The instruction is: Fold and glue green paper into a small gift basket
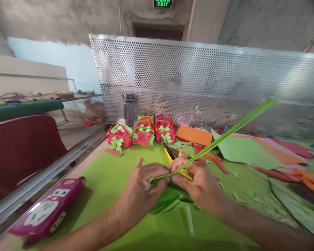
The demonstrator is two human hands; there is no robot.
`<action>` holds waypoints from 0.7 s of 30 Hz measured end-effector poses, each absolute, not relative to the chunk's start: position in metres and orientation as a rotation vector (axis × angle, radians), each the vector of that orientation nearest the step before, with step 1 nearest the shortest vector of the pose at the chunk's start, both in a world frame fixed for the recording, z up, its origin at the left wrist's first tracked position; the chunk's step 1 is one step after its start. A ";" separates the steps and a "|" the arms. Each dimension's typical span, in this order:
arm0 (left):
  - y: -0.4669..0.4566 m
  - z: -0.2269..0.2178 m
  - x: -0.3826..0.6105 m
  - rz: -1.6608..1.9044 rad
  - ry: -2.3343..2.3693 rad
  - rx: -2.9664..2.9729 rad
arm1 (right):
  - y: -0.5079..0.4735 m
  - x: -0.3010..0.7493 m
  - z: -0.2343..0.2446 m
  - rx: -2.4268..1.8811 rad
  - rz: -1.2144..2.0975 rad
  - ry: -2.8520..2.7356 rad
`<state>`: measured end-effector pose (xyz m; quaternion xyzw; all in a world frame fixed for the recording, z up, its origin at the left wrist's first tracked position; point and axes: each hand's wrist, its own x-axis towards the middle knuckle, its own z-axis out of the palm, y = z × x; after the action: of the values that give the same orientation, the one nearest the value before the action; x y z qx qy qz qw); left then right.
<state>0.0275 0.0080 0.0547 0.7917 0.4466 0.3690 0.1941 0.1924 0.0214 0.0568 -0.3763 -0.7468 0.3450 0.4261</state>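
My left hand (pixel 143 184) and my right hand (pixel 196 183) meet over the green table cover (pixel 107 174). Both pinch the near end of a long green paper strip (pixel 225 134), which rises up and to the right from my fingers. The fingers of each hand are closed on it. Something yellow (pixel 184 172) shows between my right fingers; I cannot make out what it is. Curved green paper (pixel 164 200) lies under my hands.
Several red and green paper baskets (pixel 142 134) stand at the back by a grey bottle (pixel 129 108) and a perforated metal screen (pixel 199 80). Coloured paper sheets (pixel 251 148) and scraps lie right. A pink power strip (pixel 48 211) and red chair (pixel 21 146) sit left.
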 end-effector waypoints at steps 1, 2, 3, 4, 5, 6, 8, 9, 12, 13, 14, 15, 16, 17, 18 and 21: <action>0.008 0.054 0.027 1.042 1.253 2.218 | 0.022 0.192 0.057 -0.943 0.850 -1.866; 0.009 0.053 0.027 1.048 1.256 2.217 | 0.022 0.192 0.058 -0.948 0.838 -1.867; 0.009 0.053 0.027 1.051 1.257 2.222 | 0.022 0.192 0.058 -0.956 0.827 -1.869; 0.009 0.052 0.027 1.052 1.258 2.229 | 0.022 0.192 0.059 -0.958 0.817 -1.877; 0.009 0.052 0.028 1.054 1.258 2.241 | 0.022 0.192 0.059 -0.953 0.810 -1.888; 0.009 0.051 0.028 1.059 1.257 2.258 | 0.022 0.192 0.059 -0.943 0.806 -1.898; 0.009 0.051 0.028 1.075 1.267 2.300 | 0.022 0.191 0.059 -0.917 0.801 -1.902; 0.009 0.050 0.028 1.081 1.277 2.320 | 0.023 0.191 0.058 -0.911 0.801 -1.893; 0.010 0.049 0.028 1.078 1.317 2.344 | 0.023 0.189 0.056 -0.931 0.813 -1.848; 0.010 0.048 0.028 1.073 1.325 2.341 | 0.022 0.189 0.055 -0.934 0.820 -1.841; 0.010 0.048 0.028 1.068 1.331 2.334 | 0.022 0.188 0.054 -0.933 0.827 -1.836; 0.010 0.048 0.028 1.060 1.336 2.326 | 0.022 0.187 0.054 -0.928 0.834 -1.830; 0.011 0.048 0.028 1.052 1.338 2.319 | 0.021 0.186 0.054 -0.920 0.841 -1.825; 0.011 0.048 0.028 1.045 1.342 2.313 | 0.021 0.186 0.054 -0.916 0.850 -1.823; 0.010 0.049 0.028 1.039 1.347 2.309 | 0.020 0.185 0.054 -0.917 0.856 -1.820; 0.010 0.049 0.028 1.040 1.349 2.315 | 0.020 0.184 0.053 -0.922 0.869 -1.815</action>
<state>0.0283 0.0102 0.0489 0.7983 0.4651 0.3586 0.1335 0.1843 0.0203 0.0533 -0.3723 -0.7334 0.3510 0.4476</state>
